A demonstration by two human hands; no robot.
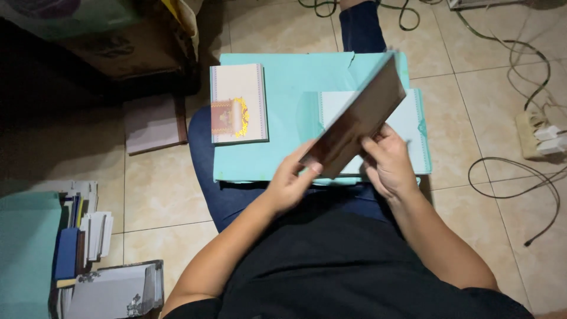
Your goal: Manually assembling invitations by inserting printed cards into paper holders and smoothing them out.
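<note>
Both my hands hold a dark brown card cover [357,118], tilted up on edge above my lap. My left hand [290,180] grips its near lower corner with the thumb on top. My right hand [388,162] supports it from underneath on the right side. Below it a white sheet with a teal border [410,127] lies on a large turquoise board [283,88] resting across my legs. A cream card with a red and gold ornament [238,103] lies on the board's left part.
A stack of cards and envelopes [88,227] stands at the lower left beside a teal sheet [26,248]. A pale booklet [155,123] lies on the tiled floor. Cables [520,171] and a power strip [540,139] are at the right.
</note>
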